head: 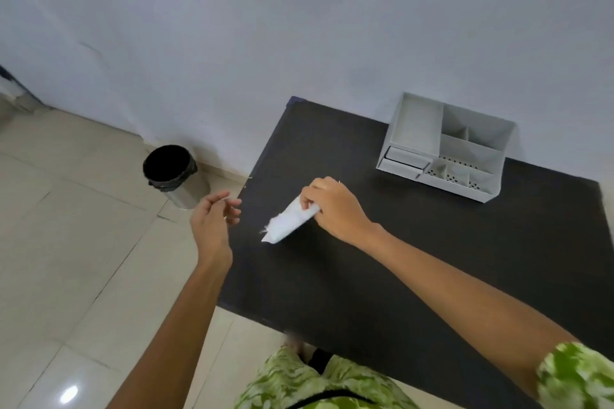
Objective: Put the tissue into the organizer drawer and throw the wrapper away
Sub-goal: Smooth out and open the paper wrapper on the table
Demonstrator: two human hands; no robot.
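My right hand [334, 206] is closed around one end of a white tissue pack [289, 221], holding it just above the black table [432, 259] near its left side. The pack's free end points down-left and looks frayed. My left hand [212, 219] hovers beside the table's left edge with its fingers loosely apart and nothing visible in it. A grey desk organizer [442, 146] stands at the back of the table against the wall, with open top compartments and two small drawers [403, 159] at its lower left. I cannot tell the wrapper apart from the tissue.
A metal waste bin [172, 174] with a black liner stands on the tiled floor left of the table, near the wall. The pale wall runs behind the table. My green patterned clothing shows at the bottom of the view.
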